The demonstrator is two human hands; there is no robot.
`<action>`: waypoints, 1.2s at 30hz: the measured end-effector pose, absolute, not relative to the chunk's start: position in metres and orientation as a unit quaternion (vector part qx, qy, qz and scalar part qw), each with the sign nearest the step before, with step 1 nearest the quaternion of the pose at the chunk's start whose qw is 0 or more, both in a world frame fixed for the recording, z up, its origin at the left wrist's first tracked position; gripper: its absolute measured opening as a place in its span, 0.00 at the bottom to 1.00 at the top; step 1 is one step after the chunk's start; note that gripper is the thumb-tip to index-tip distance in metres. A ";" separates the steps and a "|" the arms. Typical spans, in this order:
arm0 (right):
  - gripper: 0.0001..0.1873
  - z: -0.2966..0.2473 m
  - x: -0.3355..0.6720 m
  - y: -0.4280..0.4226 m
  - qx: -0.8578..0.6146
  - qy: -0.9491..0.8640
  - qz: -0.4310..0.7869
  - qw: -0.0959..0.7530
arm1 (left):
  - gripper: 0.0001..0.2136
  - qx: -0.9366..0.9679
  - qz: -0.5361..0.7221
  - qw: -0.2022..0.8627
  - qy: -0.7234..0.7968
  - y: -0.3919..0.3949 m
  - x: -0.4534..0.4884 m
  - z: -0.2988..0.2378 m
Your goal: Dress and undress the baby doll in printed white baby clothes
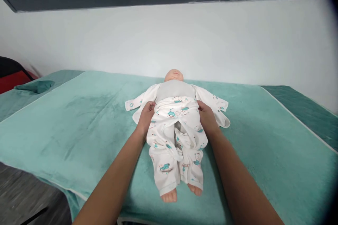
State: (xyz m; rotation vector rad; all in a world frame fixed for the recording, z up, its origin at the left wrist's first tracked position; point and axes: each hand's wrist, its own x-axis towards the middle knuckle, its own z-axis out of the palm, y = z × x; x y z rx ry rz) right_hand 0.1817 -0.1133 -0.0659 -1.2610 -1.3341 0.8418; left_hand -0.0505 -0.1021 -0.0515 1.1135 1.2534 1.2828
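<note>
A baby doll [173, 75] lies on its back on a teal blanket [79, 123], head away from me. It wears a grey top [174, 90] and white printed trousers [169, 140], with a white printed jacket [211, 103] spread open under it. My left hand [146, 115] grips the trousers' waistband at the doll's left side as I see it. My right hand [207, 116] grips the waistband on the other side. Both hands have their fingers curled into the cloth. The doll's bare feet [169, 195] stick out of the trouser legs toward me.
The blanket covers a table that runs to a white wall [185, 38]. A folded teal cloth [35, 86] lies at the far left. A red and black object [12, 75] stands beyond the left edge. The table's near edge drops to a dark floor [23, 197].
</note>
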 end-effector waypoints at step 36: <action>0.11 -0.035 0.173 -0.075 -0.541 -0.645 0.211 0.497 | 0.07 0.698 0.426 0.270 0.508 -0.054 -0.066 -0.026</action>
